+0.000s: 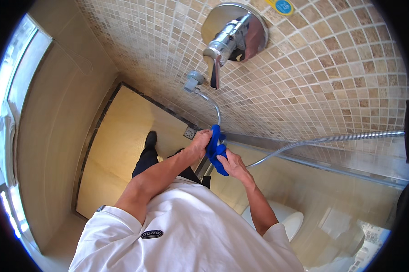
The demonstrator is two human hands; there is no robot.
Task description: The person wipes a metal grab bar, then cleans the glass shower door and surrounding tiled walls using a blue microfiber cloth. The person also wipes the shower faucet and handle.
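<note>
A blue cloth point(218, 158) is wrapped around part of a metal shower hose point(218, 110). My left hand point(201, 140) grips the cloth's upper left part, and my right hand point(232, 164) holds its lower right part. Above my hands the hose runs up to a chrome wall outlet point(193, 82). A chrome shower mixer valve point(230, 37) with a lever and a round plate sits on the mosaic wall over it. Another stretch of hose point(292, 144) curves away to the right. The cloth hides what lies inside it.
A glass panel with a metal rail point(313, 165) stands at the right, with a white toilet point(291, 221) beyond. A square floor drain point(190, 132) lies by the wall. A dark stone border point(99, 117) edges the shower floor. At the left is a window point(24, 57).
</note>
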